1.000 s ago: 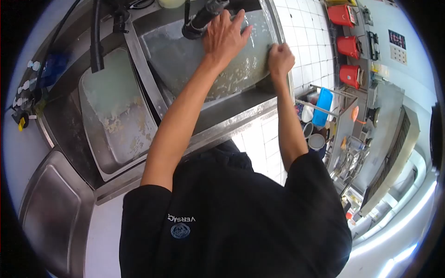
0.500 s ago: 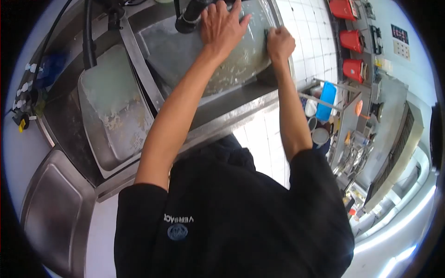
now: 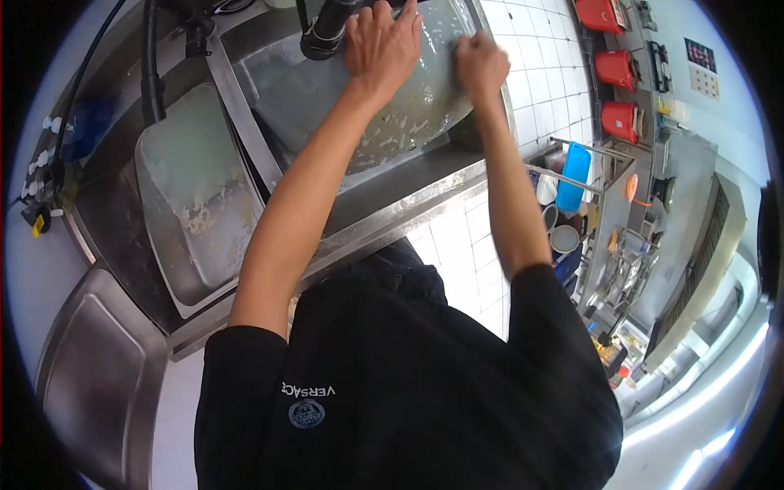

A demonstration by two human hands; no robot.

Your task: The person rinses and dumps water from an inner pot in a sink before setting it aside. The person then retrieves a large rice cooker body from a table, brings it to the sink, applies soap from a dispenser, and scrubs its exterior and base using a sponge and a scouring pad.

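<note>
A large metal pan [image 3: 408,135] with cloudy wet streaks and pale flecks lies tilted in the right-hand sink basin [image 3: 433,167]. My left hand [image 3: 382,51] rests on the pan's upper part, fingers spread, beside a black faucet spout [image 3: 320,45]. Near the pan's right side is my right hand [image 3: 482,69], closed and slightly blurred; whatever is in its fingers is hidden. In the left basin sits a second metal pan [image 3: 220,237], holding greyish water and flaky pale residue.
A steel divider [image 3: 245,114] separates the basins. A bare metal pan [image 3: 102,367] leans at lower left. White floor tiles [image 3: 539,73] run along the right. Beyond are red bins [image 3: 618,69], a blue tray [image 3: 574,175] on a rack, and kitchen equipment.
My right hand has shifted a little up and left along the pan's side. My left hand stays spread on the pan; the whole view has shifted slightly.
</note>
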